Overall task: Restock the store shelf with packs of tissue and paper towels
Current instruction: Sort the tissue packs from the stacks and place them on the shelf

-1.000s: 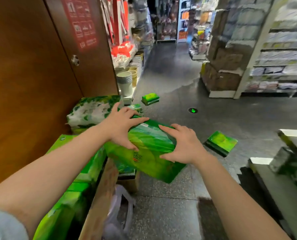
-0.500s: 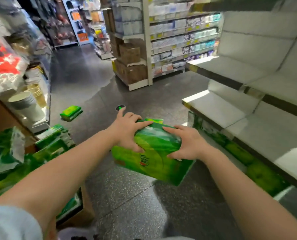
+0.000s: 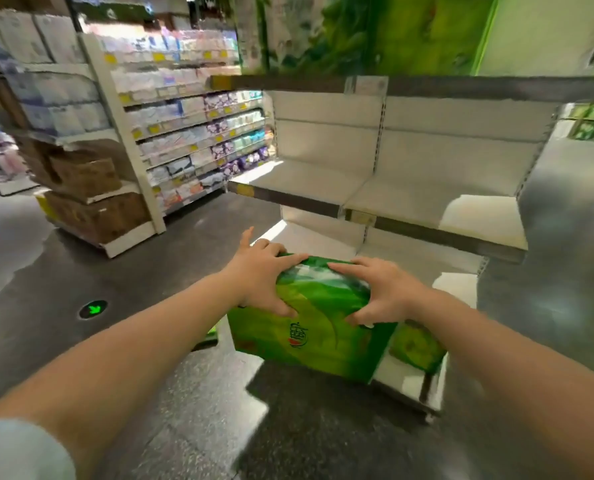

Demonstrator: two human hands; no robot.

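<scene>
Green tissue pack [image 3: 309, 327] gripped w/ both hands: left hand [image 3: 259, 277], right hand [image 3: 380, 292] (arms outstretched, fingers splayed).

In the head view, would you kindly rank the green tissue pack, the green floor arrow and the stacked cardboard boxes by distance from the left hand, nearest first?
1. Green tissue pack: in the left hand's grip, shared with the right hand.
2. Green floor arrow: on the floor, to the left.
3. Stacked cardboard boxes: far left, across the aisle.

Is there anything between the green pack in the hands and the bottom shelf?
Nothing visible blocks it. Both hands, left hand and right hand, hold the green pack over the bottom shelf; another green pack lies to its right.
</scene>
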